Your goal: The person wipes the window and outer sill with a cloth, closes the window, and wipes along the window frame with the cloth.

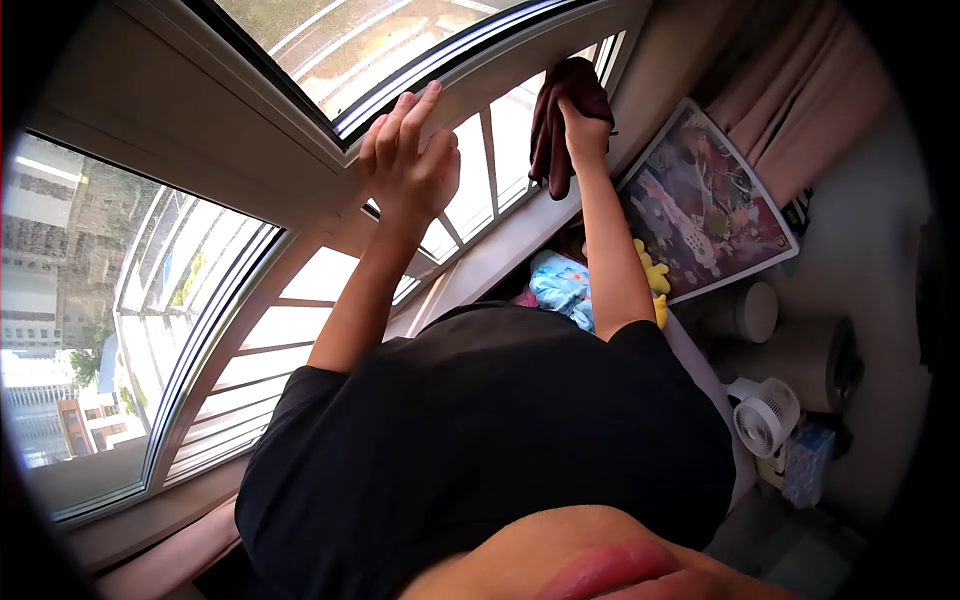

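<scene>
A dark maroon cloth [550,130] hangs in folds from my right hand [588,135], whose fingers are closed around it. The cloth is in front of the lower window panes, near the right end of the frame. My left hand [410,155] is raised at the window frame [470,82], just below the upper glass pane [350,40]. Its index and middle fingers stretch toward the frame and the others are bent; nothing shows in it. Whether the fingertips touch the frame I cannot tell.
Another window pane [90,330] is at my left, with railings and buildings outside. To the right are a framed picture [705,205], a pink curtain [800,90], blue patterned fabric [562,285], a yellow plush toy [652,268] and a small white fan [766,415].
</scene>
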`<state>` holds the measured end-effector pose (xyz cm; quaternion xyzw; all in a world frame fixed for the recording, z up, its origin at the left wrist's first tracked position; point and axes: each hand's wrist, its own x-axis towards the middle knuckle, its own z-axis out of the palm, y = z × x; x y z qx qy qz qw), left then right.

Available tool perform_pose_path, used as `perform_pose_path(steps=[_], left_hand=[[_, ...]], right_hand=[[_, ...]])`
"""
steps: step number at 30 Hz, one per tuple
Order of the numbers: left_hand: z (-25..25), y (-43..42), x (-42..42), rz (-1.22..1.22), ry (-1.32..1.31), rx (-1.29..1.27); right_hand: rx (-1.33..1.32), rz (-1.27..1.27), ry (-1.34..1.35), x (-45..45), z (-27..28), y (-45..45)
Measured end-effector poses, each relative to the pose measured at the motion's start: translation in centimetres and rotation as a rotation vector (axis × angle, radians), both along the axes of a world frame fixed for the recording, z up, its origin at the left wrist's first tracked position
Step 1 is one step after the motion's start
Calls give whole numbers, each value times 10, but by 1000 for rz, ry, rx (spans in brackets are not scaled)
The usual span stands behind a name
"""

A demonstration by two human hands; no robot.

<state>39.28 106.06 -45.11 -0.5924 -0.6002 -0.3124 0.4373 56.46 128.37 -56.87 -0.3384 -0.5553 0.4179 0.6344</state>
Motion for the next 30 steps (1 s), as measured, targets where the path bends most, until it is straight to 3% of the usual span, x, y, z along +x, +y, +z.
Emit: perform_pose_path(steps=[6,9,11,13,15,19,25,30], left_hand=[[-1,7,-1,49,58,73],[-3,7,-2,76,62,18],[-5,8,-4,84,83,25],[-7,10,-3,84,66,39],[-9,12,-5,89,74,41],[-4,19,-1,134,113,124],[-10,18,-6,148,171,119],[-6,13,-1,92,72,94]], right_hand=[[-145,-150,-217,-27,-20,1],[-33,-157,-22,-40,-1,2],[-97,-133,-118,-40,5,-4],[23,-360,-312,-45,2,-9],[6,-304,-285,-43,-10,-6],[258,-238,-218,-39,-10,-28],[-159,-234,-493,-31,-112,-29],[-200,-223,-438,-31,-98,-36]])
